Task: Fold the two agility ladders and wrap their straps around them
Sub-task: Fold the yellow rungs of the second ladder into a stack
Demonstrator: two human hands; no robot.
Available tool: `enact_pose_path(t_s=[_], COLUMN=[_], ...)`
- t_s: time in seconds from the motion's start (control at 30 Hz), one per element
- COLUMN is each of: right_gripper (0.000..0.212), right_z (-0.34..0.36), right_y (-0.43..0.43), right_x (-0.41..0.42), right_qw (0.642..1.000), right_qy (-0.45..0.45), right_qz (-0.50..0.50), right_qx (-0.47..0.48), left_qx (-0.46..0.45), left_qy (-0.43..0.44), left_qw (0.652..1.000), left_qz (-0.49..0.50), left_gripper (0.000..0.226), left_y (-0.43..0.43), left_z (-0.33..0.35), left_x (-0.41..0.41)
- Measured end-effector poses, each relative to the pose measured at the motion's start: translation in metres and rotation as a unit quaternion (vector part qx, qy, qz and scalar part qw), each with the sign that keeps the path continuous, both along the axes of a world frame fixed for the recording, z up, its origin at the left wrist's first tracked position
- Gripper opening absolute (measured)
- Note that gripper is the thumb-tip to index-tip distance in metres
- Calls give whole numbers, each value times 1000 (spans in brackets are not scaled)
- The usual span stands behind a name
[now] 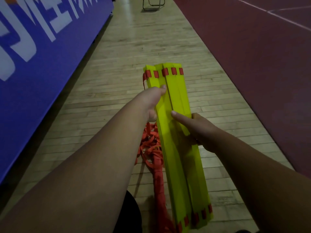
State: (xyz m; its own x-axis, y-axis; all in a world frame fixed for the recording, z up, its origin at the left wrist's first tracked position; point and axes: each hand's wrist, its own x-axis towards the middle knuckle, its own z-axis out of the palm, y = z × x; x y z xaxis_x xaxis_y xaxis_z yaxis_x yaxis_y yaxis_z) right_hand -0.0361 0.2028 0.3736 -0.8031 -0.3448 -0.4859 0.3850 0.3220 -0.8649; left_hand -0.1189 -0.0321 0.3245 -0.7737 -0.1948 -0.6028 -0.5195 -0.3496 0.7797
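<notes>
Head cam: clutching the yellow rung stack (175,98) mid-air, left hand (151,101) on one edge, right hand (200,130) on the other, so squeeze tight, square the ends beyond both grips, then wind up the red straps (151,145) dangling below the left grip.

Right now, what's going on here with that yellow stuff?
A person holds a folded stack of yellow agility ladder rungs in both hands above a wooden gym floor. The left hand grips its left edge; the right hand holds the right side. The red straps hang in a loose tangle underneath, not yet wrapped.
</notes>
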Motion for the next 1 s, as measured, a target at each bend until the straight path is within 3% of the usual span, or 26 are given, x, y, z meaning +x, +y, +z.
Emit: enact_pose_path(t_s=[0.2,0.27,0.33,0.4,0.6,0.77,0.8,0.9,1.0], right_gripper=[67,72,94,89,72,76,73,63,62], right_z=[-2,3,7,11,20,17,15,8,0], right_y=[2,3,6,9,7,2,0,-4,-6], right_x=[-2,-1,-3,-4,1,3,2,0,-4], right_qw=[1000,1000,1000,999,978,970,971,976,982], right_qy=[12,5,-9,-25,-66,-108,-109,-97,-83], right_qz=[8,13,9,-2,26,27,19,-23,-48], right_qx=[-9,-28,-21,-41,-196,-214,-211,-192,-161], left_qx=[34,23,-15,-6,56,16,16,12,-19], left_qy=[2,12,33,67,105,65,56,14,11], left_qw=[999,999,999,997,993,998,998,999,999], left_qz=[-14,-25,-32,-33,-15,18,24,35,47], left_gripper=[147,114,65,46,40,39,43,81,45], left_y=[1,21,37,40,41,41,37,17,28], left_z=[8,49,84,97,104,97,90,55,70], left_x=[-5,29,55,66,76,72,67,44,54])
